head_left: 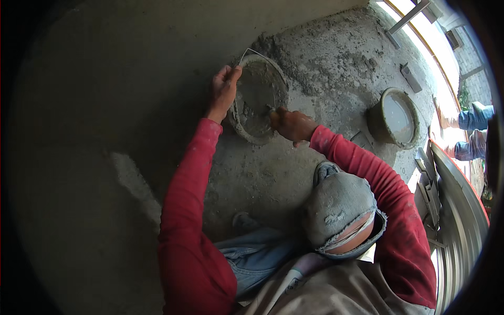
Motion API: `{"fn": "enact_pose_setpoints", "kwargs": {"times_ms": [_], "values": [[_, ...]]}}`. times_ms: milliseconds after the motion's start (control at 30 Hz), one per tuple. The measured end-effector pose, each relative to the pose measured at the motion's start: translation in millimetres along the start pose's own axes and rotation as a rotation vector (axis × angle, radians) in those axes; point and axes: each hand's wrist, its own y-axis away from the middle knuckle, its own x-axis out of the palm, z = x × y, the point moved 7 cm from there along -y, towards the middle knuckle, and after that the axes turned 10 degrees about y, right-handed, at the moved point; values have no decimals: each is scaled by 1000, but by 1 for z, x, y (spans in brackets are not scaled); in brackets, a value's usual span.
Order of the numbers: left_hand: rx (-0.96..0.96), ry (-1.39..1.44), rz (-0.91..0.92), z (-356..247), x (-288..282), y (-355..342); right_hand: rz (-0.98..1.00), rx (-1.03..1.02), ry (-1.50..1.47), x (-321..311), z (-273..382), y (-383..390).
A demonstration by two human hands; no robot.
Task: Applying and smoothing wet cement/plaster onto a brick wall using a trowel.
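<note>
A round bucket [237,125] of wet grey mortar [253,97] stands on the floor in front of me, its thin wire handle [249,50] raised at the far side. My left hand [224,90] is closed on the bucket's left rim, close to where the wire meets it. At the right rim my right hand [293,125] is wrapped round the handle of a small trowel [272,111]. The trowel's working end points into the bucket; the fist and mortar hide much of it.
To the right stands a second bucket [377,122] with greyish water. Mortar crumbs [341,58] cover the floor beyond. Metal pieces [411,77] and corrugated sheet [462,226] lie along the right. A plain wall [131,63] rises at left. Another person's legs [475,118] show far right.
</note>
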Motion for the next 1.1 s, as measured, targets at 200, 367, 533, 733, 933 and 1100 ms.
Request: {"fn": "enact_pose_setpoints", "kwargs": {"times_ms": [200,367,533,733,933,1100], "values": [[14,-57,198,4,33,8,-26,72,821,-37,-13,-3],[5,-157,277,14,50,21,86,28,369,14,0,2],[57,-39,201,5,28,12,244,-89,-183,49,17,20],[19,-2,129,4,15,12,536,-251,-1009,64,13,27],[-42,112,-120,6,-25,13,408,-357,-1211,65,-8,25],[-121,223,-388,2,-45,16,588,-297,-1375,63,-11,37]]}}
